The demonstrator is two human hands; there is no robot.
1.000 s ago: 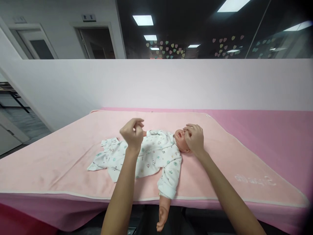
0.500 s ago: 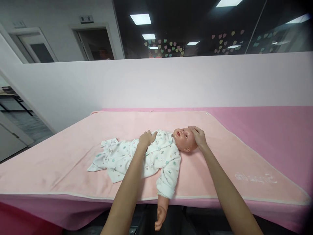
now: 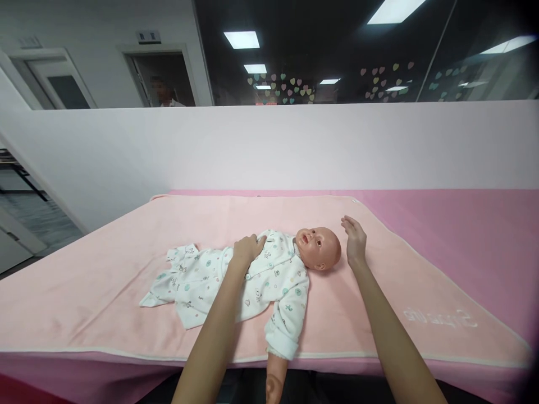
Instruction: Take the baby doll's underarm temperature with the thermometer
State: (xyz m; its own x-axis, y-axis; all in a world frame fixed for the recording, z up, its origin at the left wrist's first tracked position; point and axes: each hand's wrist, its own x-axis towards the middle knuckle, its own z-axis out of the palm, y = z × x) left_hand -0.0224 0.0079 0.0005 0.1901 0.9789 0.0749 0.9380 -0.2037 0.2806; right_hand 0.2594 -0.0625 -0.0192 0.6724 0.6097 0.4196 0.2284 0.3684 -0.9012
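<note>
A baby doll lies on its back, head to the right and face turned up. It wears a white printed outfit, whose legs lie to the left. One bare doll arm hangs over the near table edge. My left hand lies across the doll's middle, fingers curled over its far side and the thumb toward the chest. Just right of the bald head, apart from it, my right hand is raised with fingers extended and nothing in it.
A pink blanket with pale lettering covers the table, over a darker pink cloth. Behind stands a low white wall with dark glass above. A person shows in the doorway at the back left. Red fabric is at the lower left.
My right hand has come off the doll's head and moved a little to the right. My left hand stays on the doll's body. The view has tilted slightly up.
</note>
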